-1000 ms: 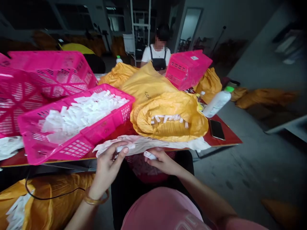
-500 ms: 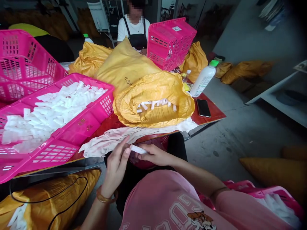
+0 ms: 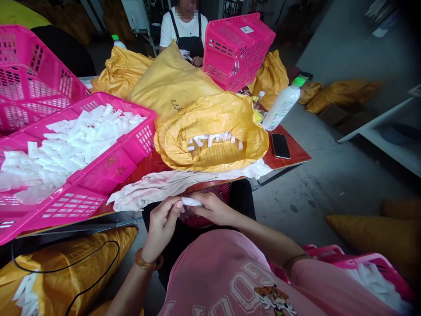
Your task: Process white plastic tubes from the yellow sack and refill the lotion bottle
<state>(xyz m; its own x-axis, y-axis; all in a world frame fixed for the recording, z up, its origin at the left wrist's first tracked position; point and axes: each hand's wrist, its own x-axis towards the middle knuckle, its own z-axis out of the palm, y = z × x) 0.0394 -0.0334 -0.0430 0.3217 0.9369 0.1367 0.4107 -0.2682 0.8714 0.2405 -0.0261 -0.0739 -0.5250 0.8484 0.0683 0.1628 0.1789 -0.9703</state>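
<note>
A small white tube (image 3: 192,202) lies sideways between my two hands, just below the table's front edge. My left hand (image 3: 164,219) pinches its left end between thumb and fingers. At the other end, my right hand (image 3: 215,209) grips it with thumb and fingertips. Beyond the hands, an open yellow sack (image 3: 210,162) holds several similar white tubes (image 3: 226,137) inside its mouth. To the left, a pink basket (image 3: 108,164) is heaped with flat-ended white tubes (image 3: 75,140).
A crumpled white cloth (image 3: 148,188) runs along the red table's (image 3: 296,154) edge. Phone (image 3: 280,145) and white bottle (image 3: 283,105) stand at right. A co-worker (image 3: 184,33) sits opposite, near an upturned pink basket (image 3: 233,52). A sack (image 3: 98,263) lies lower left.
My left hand's raised fingers have come down and closed around the tube's left end. The right hand keeps its grip. The view has tipped slightly downward.
</note>
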